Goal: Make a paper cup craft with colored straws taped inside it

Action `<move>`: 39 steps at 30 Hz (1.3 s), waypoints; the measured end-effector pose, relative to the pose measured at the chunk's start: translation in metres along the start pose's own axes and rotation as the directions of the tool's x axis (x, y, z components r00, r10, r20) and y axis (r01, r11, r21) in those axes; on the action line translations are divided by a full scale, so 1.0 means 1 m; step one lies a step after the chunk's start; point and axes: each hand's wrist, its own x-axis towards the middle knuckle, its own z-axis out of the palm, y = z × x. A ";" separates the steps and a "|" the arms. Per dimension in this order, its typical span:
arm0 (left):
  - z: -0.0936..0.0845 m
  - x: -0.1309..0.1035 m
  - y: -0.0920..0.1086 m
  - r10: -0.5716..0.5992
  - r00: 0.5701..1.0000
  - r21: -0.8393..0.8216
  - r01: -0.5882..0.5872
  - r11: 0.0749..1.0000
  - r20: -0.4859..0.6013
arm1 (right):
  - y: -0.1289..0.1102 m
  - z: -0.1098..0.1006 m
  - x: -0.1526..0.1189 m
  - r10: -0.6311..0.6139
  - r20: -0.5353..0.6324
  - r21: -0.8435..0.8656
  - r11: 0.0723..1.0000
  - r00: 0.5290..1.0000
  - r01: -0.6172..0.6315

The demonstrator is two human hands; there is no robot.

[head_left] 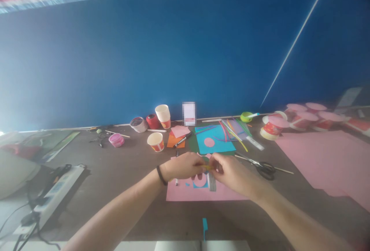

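- Head view: blue panel [173, 58] behind a dark table [110, 177].
- Left hand [183, 165] and right hand [228, 170]: fingers closed in a pinch on a small yellow piece [207, 167], one from either side, presumably to steady it.
- Yellow piece located above the pink sheet [182, 196], which likely protects the table.
- Tape roll [212, 183] just below the right hand; support unclear.
- Scissors [258, 164] lie beyond the right hand, apparently for easy reach.

Pink sheet [185, 194]: looked like matt paper
Scissors [256, 162]: had metal blades, plastic handles
Table [106, 177]: looked matt
Power strip [59, 194]: looked like smooth plastic
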 end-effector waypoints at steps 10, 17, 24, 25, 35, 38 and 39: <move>0.003 -0.002 0.002 -0.046 0.999 0.065 0.045 0.997 0.014 | 0.002 -0.003 0.000 0.024 0.028 0.101 0.995 0.999 -0.027; 0.003 -0.001 0.002 -0.049 0.998 0.123 0.043 0.992 0.041 | 0.007 0.008 0.003 0.042 0.000 0.269 0.962 0.999 -0.041; 0.003 -0.002 0.001 -0.019 0.998 0.133 0.011 0.991 0.057 | 0.016 0.005 0.011 0.109 0.190 0.423 0.888 0.976 -0.182; 0.003 -0.003 0.002 -0.025 0.998 0.129 0.017 0.992 0.059 | 0.017 0.004 0.012 0.113 0.203 0.430 0.882 0.973 -0.192; 0.003 -0.001 -0.002 -0.054 0.991 -0.010 0.056 0.998 0.123 | 0.023 0.006 0.013 0.120 0.247 0.491 0.840 0.961 -0.231; 0.001 -0.001 -0.003 -0.050 0.990 -0.046 0.056 0.997 0.131 | 0.018 0.002 0.009 0.090 0.207 0.498 0.848 0.974 -0.184; 0.000 -0.002 -0.002 -0.051 0.989 -0.052 0.059 0.997 0.137 | 0.016 0.002 0.008 0.078 0.189 0.479 0.863 0.979 -0.161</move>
